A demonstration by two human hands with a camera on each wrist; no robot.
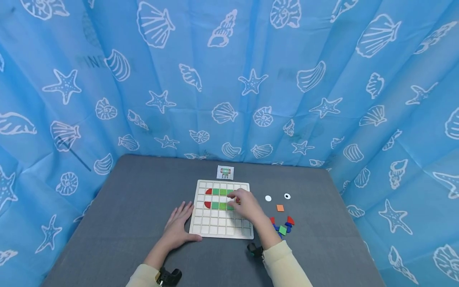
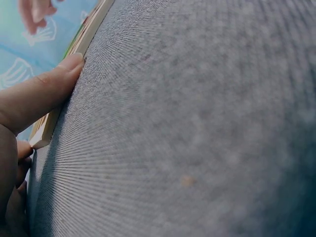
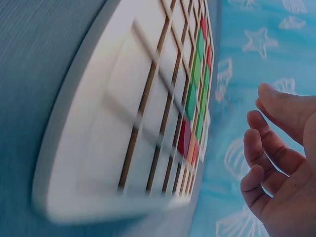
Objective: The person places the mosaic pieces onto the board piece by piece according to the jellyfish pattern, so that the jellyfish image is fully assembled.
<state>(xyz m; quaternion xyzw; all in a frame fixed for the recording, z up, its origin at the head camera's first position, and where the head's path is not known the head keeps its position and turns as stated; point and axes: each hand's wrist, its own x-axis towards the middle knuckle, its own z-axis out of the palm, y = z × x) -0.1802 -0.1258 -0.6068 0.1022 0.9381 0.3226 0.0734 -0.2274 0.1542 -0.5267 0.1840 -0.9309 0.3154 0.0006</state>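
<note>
A white grid board (image 1: 222, 237) lies on the table with two rows of coloured pieces. Each row runs from a red quarter-circle (image 1: 208, 205) through green squares (image 1: 219, 206); red pieces (image 3: 183, 139) and an orange one (image 3: 191, 150) show at the far end in the right wrist view. My left hand (image 1: 177, 229) rests at the board's near left corner, fingers extended along the left side and thumb (image 2: 54, 84) against the near edge. Over the board's right half hovers my right hand (image 1: 248, 205), fingers loosely bent and holding nothing, hiding part of both rows.
Right of the board lie a white disc (image 1: 268, 198), an eye disc (image 1: 287, 196), an orange square (image 1: 280, 208), and a cluster with a green square (image 1: 282, 230), red quarter-circles (image 1: 290, 220) and blue pieces. A picture card (image 1: 225, 172) lies behind the board, before a blue shell-print curtain (image 1: 229, 79).
</note>
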